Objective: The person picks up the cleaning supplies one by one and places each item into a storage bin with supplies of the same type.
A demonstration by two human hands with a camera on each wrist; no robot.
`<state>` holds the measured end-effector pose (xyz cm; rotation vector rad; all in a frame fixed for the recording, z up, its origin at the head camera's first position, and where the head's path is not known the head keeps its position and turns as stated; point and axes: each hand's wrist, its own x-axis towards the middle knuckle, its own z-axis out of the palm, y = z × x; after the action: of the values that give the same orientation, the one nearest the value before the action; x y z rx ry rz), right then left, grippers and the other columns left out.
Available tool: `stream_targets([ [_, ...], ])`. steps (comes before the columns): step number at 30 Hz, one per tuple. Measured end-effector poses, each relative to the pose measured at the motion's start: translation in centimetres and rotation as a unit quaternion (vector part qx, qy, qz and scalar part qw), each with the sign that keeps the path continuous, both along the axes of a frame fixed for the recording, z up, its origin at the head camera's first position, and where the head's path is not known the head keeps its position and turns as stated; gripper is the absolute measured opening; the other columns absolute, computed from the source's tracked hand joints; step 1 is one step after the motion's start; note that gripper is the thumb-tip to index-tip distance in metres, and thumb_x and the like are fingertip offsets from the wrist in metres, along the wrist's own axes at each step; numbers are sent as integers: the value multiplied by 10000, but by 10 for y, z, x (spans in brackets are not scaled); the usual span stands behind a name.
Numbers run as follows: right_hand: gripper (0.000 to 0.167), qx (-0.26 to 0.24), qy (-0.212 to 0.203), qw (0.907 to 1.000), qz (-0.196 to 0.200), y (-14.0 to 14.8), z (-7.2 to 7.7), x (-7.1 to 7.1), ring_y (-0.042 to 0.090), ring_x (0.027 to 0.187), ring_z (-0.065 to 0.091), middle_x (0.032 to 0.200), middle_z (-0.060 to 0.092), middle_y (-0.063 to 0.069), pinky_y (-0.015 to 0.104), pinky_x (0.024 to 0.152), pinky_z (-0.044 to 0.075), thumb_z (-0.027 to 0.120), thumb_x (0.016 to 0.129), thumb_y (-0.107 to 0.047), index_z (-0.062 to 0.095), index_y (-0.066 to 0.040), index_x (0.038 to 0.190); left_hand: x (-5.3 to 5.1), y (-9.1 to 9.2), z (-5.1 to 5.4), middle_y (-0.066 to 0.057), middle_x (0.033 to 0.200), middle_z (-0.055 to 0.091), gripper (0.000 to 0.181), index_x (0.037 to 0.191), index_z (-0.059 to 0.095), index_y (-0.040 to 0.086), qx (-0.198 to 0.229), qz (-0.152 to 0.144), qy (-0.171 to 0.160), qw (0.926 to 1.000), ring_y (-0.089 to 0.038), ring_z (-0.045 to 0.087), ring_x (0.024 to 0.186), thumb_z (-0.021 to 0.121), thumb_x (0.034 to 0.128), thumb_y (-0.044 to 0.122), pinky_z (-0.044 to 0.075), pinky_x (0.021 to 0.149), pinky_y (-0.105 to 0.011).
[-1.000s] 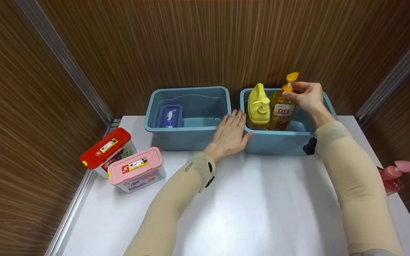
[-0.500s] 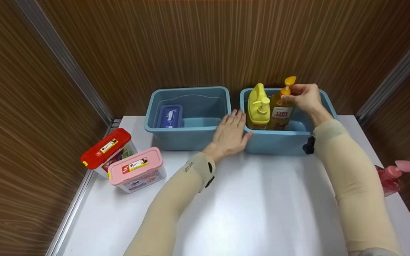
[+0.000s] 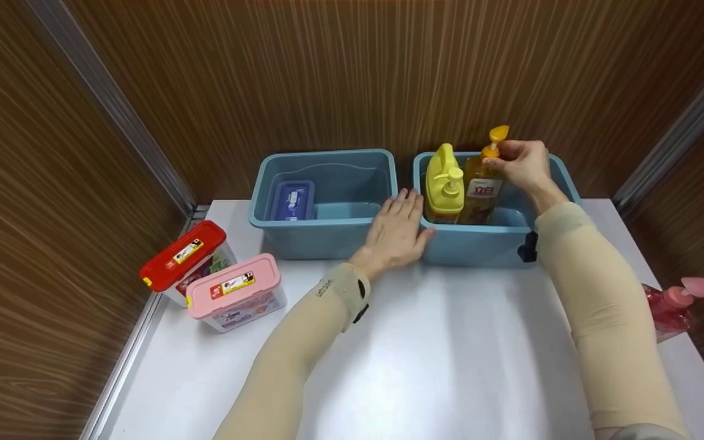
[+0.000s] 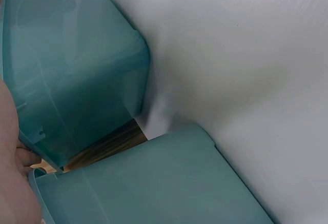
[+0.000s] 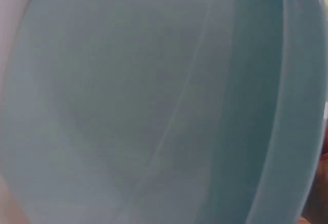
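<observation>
In the head view, my right hand (image 3: 528, 164) pinches the neck of an amber dish soap bottle (image 3: 481, 189) with an orange pump. That bottle stands inside the right blue bin (image 3: 474, 244), beside a yellow jug-shaped pump bottle (image 3: 443, 183). My left hand (image 3: 393, 231) lies flat with straight fingers over the gap between the two bins, touching their rims. The left blue bin (image 3: 321, 239) holds a purple lidded box (image 3: 294, 200). Bin wall (image 5: 128, 90) fills most of the right wrist view; the left wrist view shows both bins' outer walls and part of my left hand (image 4: 15, 167).
A red-lidded tub (image 3: 184, 256) and a pink-lidded tub (image 3: 236, 293) stand at the left of the white table (image 3: 425, 354). On the right, a red pump bottle (image 3: 670, 305) is partly hidden by my right forearm. Wood-grain panels (image 3: 352, 73) rise behind and at both sides.
My right hand has shifted slightly left with the amber bottle, whose label has turned and whose top has moved a little toward the yellow bottle. The left hand stays in place.
</observation>
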<state>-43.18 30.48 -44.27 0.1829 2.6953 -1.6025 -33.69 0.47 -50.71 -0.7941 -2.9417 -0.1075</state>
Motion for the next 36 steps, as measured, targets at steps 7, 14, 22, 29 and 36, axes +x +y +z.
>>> stream_targets([
  [7,535,-5,-28,10000,-9,3,-3,3,308,1437,636,1620,673,132,514,1327,470,773,1069,-298,672,-154,1575,2,1,1,-119,1903,202,812,1802,199,63,-18,-3,4,10000,-299,183,1791,242,1193,599,187,1465,-471],
  [14,538,-2,60,10000,36,0,-4,1,284,1404,639,1610,665,172,495,1320,483,769,1077,-259,656,-114,1582,0,1,0,-123,1902,204,814,1802,195,61,16,-64,3,10000,-301,178,1792,235,1193,600,190,1464,-478],
  [22,554,82,78,9998,148,5,-3,5,293,1426,619,1627,648,167,514,1333,464,757,1087,-285,634,-118,1601,-1,4,0,-122,1902,206,815,1802,195,63,33,-58,-33,10000,-303,172,1792,237,1192,603,189,1464,-482],
  [29,560,102,70,9996,246,7,1,9,337,1468,599,1647,624,176,532,1343,447,735,1101,-298,612,-132,1621,-1,6,1,-121,1900,217,810,1800,211,65,-21,-52,14,10000,-300,186,1790,249,1192,599,201,1461,-480],
  [36,574,114,62,9996,236,11,3,12,378,1529,580,1684,589,176,519,1344,447,722,1111,-294,580,-142,1646,-2,8,1,-117,1902,213,813,1802,206,71,11,-50,-34,10000,-296,181,1791,241,1191,606,193,1463,-480],
])
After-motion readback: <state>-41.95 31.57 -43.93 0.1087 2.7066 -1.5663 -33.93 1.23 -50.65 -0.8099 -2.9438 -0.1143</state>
